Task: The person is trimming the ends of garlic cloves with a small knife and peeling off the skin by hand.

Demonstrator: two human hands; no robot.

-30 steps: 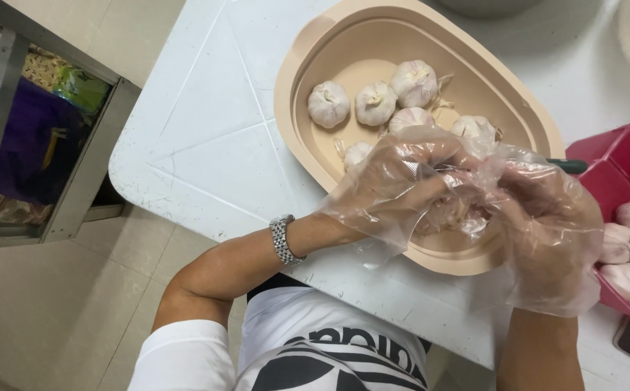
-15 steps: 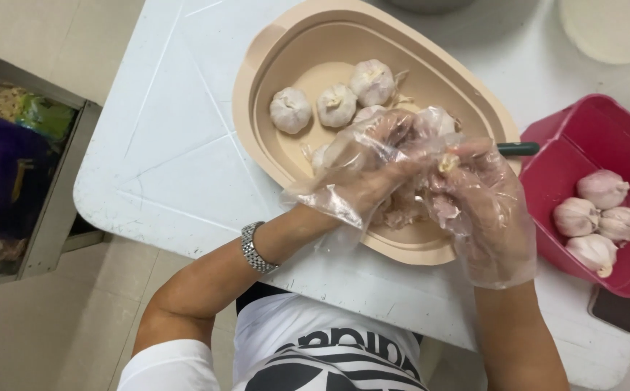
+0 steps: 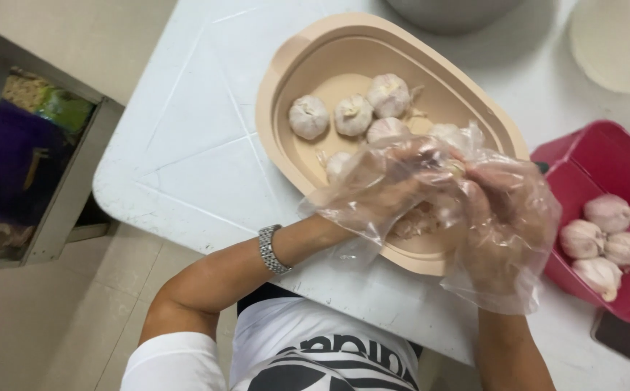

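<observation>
Both hands, in loose clear plastic gloves, meet over the near rim of the tan oval tray: the left hand and right hand curl their fingers together, each grip closed on a small garlic piece pinched between them. Whole garlic bulbs lie in the tray just beyond. The tray sits on the white surface, and a red tub with more bulbs stands beside it on the right.

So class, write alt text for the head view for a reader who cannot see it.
Two hands in clear plastic gloves, left hand and right hand, work together over a tan tray of garlic bulbs. A red tub beside it holds more.
</observation>
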